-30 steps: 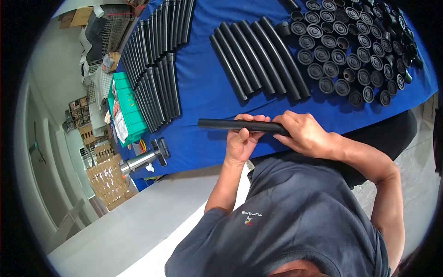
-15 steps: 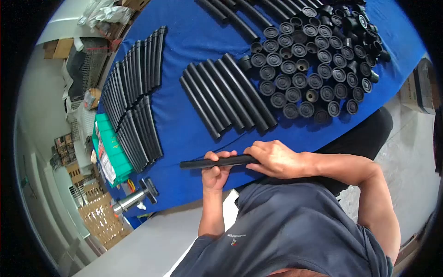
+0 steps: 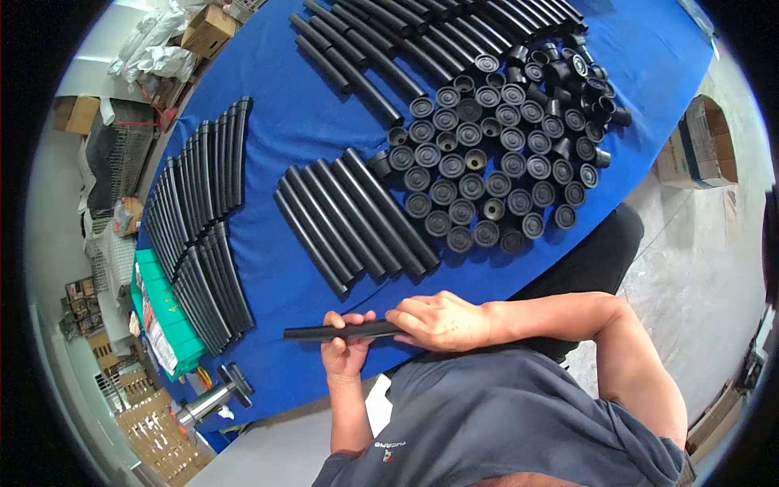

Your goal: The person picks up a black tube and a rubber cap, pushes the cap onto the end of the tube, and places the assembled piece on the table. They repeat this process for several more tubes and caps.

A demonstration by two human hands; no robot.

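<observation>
A black tube (image 3: pixel 308 333) lies level across both my hands, just above the front part of the blue-covered table. My left hand (image 3: pixel 347 351) is closed around its middle, fingers curled over the far side. Wrapped over the right end of the tube is my right hand (image 3: pixel 442 321), which hides that end. Beyond my hands, several loose black tubes (image 3: pixel 357 215) lie side by side in a slanted group. To their right stand many round black caps (image 3: pixel 487 162) with ringed faces, some turned over or on their sides.
More black tubes (image 3: pixel 454 40) lie at the back. Stacked slimmer tubes (image 3: pixel 215 170) lie at the left. A green bin (image 3: pixel 174 321) and a metal cylinder with a black crosspiece (image 3: pixel 213 402) are at the left edge. A cardboard box (image 3: pixel 698 146) stands on the floor at right.
The head view has shifted, so the table and hands appear lower and further left. Both hands still grip the tube, with little change in hold.
</observation>
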